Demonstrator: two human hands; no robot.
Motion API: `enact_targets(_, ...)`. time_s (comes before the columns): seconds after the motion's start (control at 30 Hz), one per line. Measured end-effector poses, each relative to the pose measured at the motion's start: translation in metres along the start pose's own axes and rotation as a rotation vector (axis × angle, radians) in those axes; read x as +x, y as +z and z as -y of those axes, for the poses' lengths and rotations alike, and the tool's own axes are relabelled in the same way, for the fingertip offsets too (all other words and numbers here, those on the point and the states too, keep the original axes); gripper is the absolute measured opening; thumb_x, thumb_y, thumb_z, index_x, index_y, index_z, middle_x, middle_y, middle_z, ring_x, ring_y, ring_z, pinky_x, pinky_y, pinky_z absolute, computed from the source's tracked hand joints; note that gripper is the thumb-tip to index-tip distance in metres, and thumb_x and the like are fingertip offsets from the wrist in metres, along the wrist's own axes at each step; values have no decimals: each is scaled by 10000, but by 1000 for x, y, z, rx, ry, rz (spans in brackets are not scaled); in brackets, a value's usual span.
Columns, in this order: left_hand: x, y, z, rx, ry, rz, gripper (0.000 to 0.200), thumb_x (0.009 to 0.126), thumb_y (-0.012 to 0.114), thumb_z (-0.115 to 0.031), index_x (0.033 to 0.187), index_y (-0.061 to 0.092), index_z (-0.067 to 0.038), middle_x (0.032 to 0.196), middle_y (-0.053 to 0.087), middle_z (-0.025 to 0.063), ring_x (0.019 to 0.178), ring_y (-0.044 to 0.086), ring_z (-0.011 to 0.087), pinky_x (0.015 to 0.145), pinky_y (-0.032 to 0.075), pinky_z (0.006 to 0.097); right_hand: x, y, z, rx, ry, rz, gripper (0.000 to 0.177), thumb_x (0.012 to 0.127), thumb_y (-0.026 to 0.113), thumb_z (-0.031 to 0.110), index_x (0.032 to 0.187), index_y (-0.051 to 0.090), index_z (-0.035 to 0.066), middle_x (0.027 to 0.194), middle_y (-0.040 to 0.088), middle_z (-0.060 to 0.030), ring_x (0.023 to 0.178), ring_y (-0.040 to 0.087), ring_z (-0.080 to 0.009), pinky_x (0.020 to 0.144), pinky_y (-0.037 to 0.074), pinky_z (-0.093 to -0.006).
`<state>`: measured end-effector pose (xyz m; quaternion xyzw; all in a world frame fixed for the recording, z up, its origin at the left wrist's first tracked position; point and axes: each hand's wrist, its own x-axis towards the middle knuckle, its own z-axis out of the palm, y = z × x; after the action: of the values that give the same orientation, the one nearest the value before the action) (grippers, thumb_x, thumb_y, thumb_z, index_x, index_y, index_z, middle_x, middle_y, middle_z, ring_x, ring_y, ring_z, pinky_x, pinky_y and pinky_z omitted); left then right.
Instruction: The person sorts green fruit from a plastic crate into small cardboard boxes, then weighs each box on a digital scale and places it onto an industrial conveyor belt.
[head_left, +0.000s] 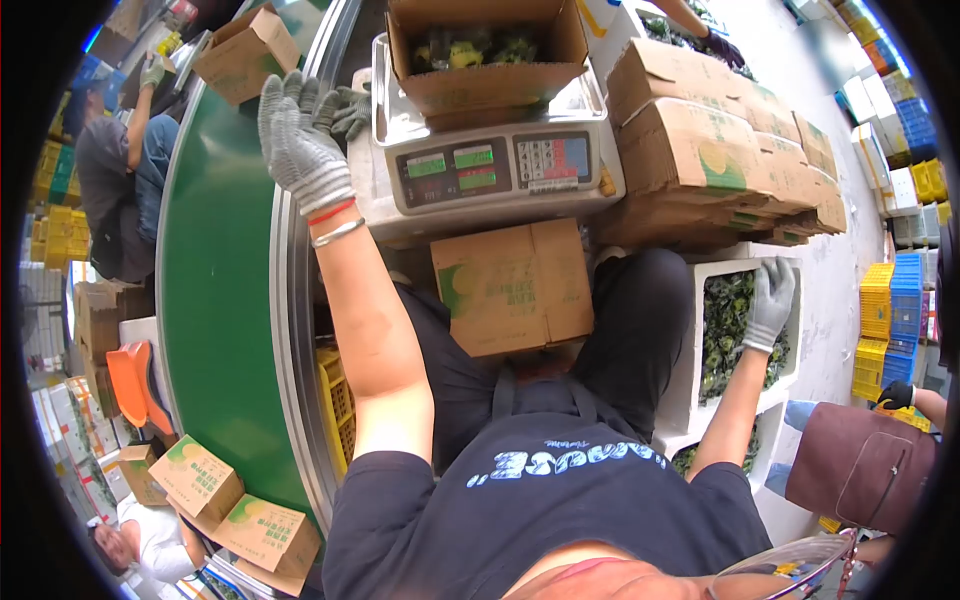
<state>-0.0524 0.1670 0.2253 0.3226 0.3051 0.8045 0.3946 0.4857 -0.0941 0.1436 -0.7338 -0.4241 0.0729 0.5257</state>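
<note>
My left hand (pixel 300 140), in a grey glove, is raised over the edge of the green conveyor belt (pixel 215 220), fingers stretched out and holding nothing. Just beyond its fingertips is a small cardboard box (pixel 248 55). Another grey glove (pixel 350 112) lies beside the scale (pixel 455 172), which bears an open carton (pixel 485 95) of bagged greens. My right hand (pixel 770 305), also gloved, has its fingers extended at the right rim of a white foam box (pixel 690 340) full of dark leafy greens (pixel 725 320). Between my knees sits a closed carton (pixel 515 285).
Flattened cartons (pixel 710 150) are stacked right of the scale. More cartons (pixel 265 535) stand at the lower left. A seated person (pixel 125 160) is across the belt. Another person's gloved hand (pixel 725 48) shows at the top. A yellow crate (pixel 335 400) is beside my left leg.
</note>
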Motion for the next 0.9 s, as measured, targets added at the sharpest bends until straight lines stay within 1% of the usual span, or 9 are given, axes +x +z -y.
enact_targets(0.17, -13, 20, 14, 215, 50, 212, 342, 892, 525, -106, 1218, 527, -5, 1143, 592, 122, 996, 585, 197, 830, 508, 325, 38, 134, 248, 218, -479, 417, 264, 809, 604, -31, 1068, 623, 16, 910, 645, -40, 804, 581, -71, 706, 484, -214)
enact_targets(0.23, -24, 31, 18, 279, 87, 316, 304, 874, 570, -81, 1173, 582, -24, 1075, 620, 55, 935, 572, 92, 786, 482, 244, 62, 191, 292, 16, -750, 522, 231, 781, 598, 104, 1004, 656, 95, 830, 662, -126, 751, 649, -224, 718, 514, -301)
enact_targets(0.3, -22, 33, 25, 550, 299, 425, 333, 837, 575, -21, 1170, 575, -14, 1195, 562, 123, 1123, 519, 209, 944, 424, 312, 89, 255, 319, -378, -907, 672, 294, 777, 556, 257, 1021, 656, 124, 923, 661, -120, 851, 626, -324, 807, 499, -392)
enact_targets(0.47, -22, 35, 38, 839, 560, 476, 332, 866, 553, -86, 1191, 565, -21, 1220, 534, 174, 1162, 494, 287, 999, 373, 354, 86, 371, 337, -832, -688, 1080, 370, 767, 617, 302, 1086, 642, 116, 1008, 653, -144, 957, 616, -308, 835, 493, -372)
enact_targets(0.57, -19, 31, 46, 746, 508, 487, 318, 908, 508, -119, 1201, 551, -3, 1222, 540, 162, 1169, 489, 261, 1001, 368, 343, 81, 360, 341, -738, -656, 938, 251, 774, 619, 262, 985, 666, 135, 947, 663, -128, 910, 622, -303, 796, 499, -376)
enact_targets(0.7, -16, 30, 36, 425, 231, 340, 333, 948, 467, -157, 1225, 527, 17, 1207, 564, 129, 1147, 496, 195, 982, 383, 309, 91, 289, 312, -57, -1028, 275, 78, 757, 639, 89, 822, 639, 45, 814, 630, -90, 781, 625, -234, 722, 508, -329)
enact_targets(0.8, -8, 18, 36, 206, 116, 208, 340, 949, 474, -166, 1241, 525, -1, 1179, 581, 110, 1064, 544, 181, 941, 415, 289, 58, 202, 276, 834, -160, 491, 210, 853, 600, 165, 1027, 573, 50, 1059, 612, -118, 951, 611, -252, 790, 519, -342)
enact_targets(0.87, -7, 15, 30, 274, 135, 205, 430, 938, 486, -325, 1265, 507, -47, 1207, 574, 86, 1011, 562, 166, 842, 474, 298, 39, 155, 216, 1453, 247, 641, 547, 843, 618, 266, 1318, 401, 106, 1341, 404, -225, 1143, 491, -424, 845, 497, -558)
enact_targets(0.9, -9, 16, 25, 236, 67, 170, 442, 934, 478, -339, 1264, 505, -48, 1210, 572, 89, 1017, 561, 175, 840, 471, 312, 27, 131, 200, 1519, 356, 744, 557, 854, 606, 258, 1344, 383, 118, 1419, 294, -223, 1191, 426, -464, 818, 510, -558)
